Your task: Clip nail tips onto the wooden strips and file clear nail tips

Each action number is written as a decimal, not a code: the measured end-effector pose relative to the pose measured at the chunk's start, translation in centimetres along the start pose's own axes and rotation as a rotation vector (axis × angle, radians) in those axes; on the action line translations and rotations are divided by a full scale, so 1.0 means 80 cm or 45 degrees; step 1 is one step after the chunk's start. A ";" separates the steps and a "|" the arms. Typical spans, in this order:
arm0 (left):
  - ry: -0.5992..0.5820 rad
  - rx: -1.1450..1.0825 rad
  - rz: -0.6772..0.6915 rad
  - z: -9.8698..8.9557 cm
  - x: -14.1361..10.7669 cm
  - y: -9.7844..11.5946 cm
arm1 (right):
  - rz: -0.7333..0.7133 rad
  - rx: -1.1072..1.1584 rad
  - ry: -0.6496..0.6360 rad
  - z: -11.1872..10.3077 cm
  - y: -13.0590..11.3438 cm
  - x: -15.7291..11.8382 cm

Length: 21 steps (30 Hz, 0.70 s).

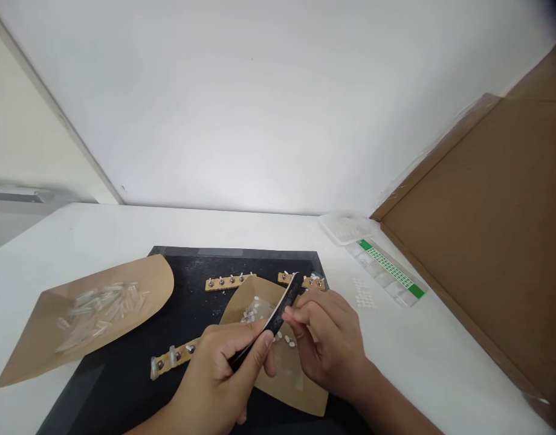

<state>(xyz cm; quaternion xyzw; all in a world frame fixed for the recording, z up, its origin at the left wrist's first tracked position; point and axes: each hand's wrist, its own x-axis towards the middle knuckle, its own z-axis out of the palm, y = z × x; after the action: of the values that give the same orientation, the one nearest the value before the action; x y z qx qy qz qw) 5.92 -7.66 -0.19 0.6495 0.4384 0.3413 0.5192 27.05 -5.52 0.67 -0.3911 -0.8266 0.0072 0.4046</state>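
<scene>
My left hand (235, 362) grips a black, slightly curved nail file (282, 317) that points up and to the right. My right hand (326, 338) is pinched close to the file's right edge; whatever lies between the fingertips is too small to make out. Beneath both hands sits a brown paper tray (298, 402) with small white oval pieces (251, 314) in it. A tan strip with small stands (182, 356) runs out from behind my left hand, a clear nail tip (155, 367) upright at its end.
On the left, another paper tray (160, 272) holds many clear nail tips (117, 302). Two tan strips (221, 282) with white pegs lie at the back of the black mat (182, 266). To the right are a clear case with green labels (389, 272) and a cardboard panel (486, 229).
</scene>
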 end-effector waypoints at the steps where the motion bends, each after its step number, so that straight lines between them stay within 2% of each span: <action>1: 0.011 0.009 0.021 -0.001 0.001 0.001 | 0.025 0.001 0.023 0.000 0.000 0.001; 6: 0.096 0.176 0.262 0.000 0.002 0.010 | -0.002 0.092 -0.029 -0.005 0.000 0.001; 9: 0.164 0.273 0.401 0.000 0.004 0.015 | 0.002 0.073 0.036 -0.006 0.001 0.003; 11: 0.171 0.260 0.428 -0.001 0.004 0.016 | 0.015 0.059 0.096 -0.004 0.001 0.005; 16: 0.182 0.275 0.407 -0.001 0.004 0.013 | -0.037 0.132 -0.007 0.003 0.000 0.005; 19: 0.179 0.251 0.393 0.000 0.004 0.010 | 0.022 0.092 0.077 0.004 0.000 0.005; 21: 0.177 0.244 0.405 0.000 0.004 0.011 | -0.017 0.155 0.002 0.004 -0.002 0.005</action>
<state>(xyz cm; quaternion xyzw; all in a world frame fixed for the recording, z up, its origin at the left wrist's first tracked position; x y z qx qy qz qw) 6.24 -7.40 0.63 0.7319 0.3956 0.4196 0.3630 26.61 -5.26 0.80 -0.3601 -0.8269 0.0544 0.4284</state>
